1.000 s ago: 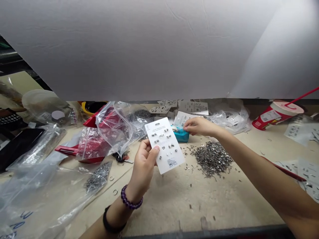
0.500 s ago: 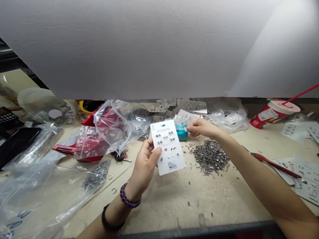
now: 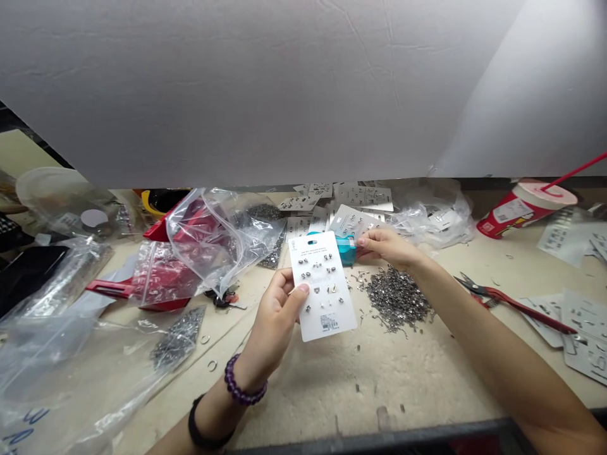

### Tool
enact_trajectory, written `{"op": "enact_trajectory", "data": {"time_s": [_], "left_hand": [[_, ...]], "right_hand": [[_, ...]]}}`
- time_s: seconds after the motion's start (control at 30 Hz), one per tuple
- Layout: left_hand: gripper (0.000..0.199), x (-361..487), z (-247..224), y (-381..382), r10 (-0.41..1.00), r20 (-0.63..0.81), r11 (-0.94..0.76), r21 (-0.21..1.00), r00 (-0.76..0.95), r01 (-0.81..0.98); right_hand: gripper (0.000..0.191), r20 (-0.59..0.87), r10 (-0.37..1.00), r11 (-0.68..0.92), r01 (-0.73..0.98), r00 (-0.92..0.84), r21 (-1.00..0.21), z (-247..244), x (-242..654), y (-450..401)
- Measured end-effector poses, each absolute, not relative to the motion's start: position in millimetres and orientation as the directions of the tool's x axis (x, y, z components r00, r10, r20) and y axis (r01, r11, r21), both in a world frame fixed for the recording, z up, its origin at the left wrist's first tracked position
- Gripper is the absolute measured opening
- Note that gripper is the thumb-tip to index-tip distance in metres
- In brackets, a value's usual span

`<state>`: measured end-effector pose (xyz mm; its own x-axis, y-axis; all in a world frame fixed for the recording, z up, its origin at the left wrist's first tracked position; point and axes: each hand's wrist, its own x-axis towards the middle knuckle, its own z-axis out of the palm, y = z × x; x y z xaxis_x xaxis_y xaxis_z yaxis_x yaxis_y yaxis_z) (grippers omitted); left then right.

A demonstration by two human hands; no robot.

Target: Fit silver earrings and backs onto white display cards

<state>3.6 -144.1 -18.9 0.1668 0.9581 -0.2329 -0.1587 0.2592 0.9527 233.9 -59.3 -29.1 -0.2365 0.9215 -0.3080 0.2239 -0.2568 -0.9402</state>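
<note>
My left hand [image 3: 277, 313] pinches a white earring card [image 3: 326, 319] by its left edge, thumb in front. Several rows of small metal stud earrings sit on the card, with a hang slot at the top and a barcode near the bottom. My right hand [image 3: 386, 246] is closed at the right end of a small teal plastic dispenser [image 3: 348, 253], partly hidden behind the card. A heap of tiny metal pieces [image 3: 397, 298] lies just below my right hand. More filled cards [image 3: 353, 218] rest behind the dispenser.
Red-handled cutters [image 3: 521, 304] and loose cards [image 3: 588, 328] lie at the right, below a red cup [image 3: 516, 208] with a straw. Clear plastic bags [image 3: 213, 246] and a red dustpan-like piece [image 3: 114, 289] crowd the left. A pale panel [image 3: 284, 95] hangs across the back.
The card's top now shows more of its hang slot as it tilts slightly. The teal dispenser has turned a little at my right hand. The view has shifted slightly.
</note>
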Motion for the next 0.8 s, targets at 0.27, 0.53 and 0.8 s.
{"op": "enact_trajectory", "data": {"time_s": [0.27,0.53,0.8], "left_hand": [[0.027,4.3,-21.7,-144.7,0.953,-0.241,0.273,0.945,0.182,-0.18],[0.031,10.3,-20.3,-147.2,0.937,-0.287,0.324,0.927,0.199,-0.189],[0.049,9.7,-24.6,-149.5,0.955,-0.211,0.249,0.952,0.211,-0.178]], "right_hand": [[0.021,-0.312,0.928,-0.264,0.231,-0.203,-0.936,-31.6,228.2,-56.9],[0.021,-0.188,0.982,-0.179,0.306,0.0,-0.935,-46.1,217.5,-65.0],[0.015,0.272,0.961,0.233,0.364,0.058,-0.902,2.2,217.2,-112.6]]}}
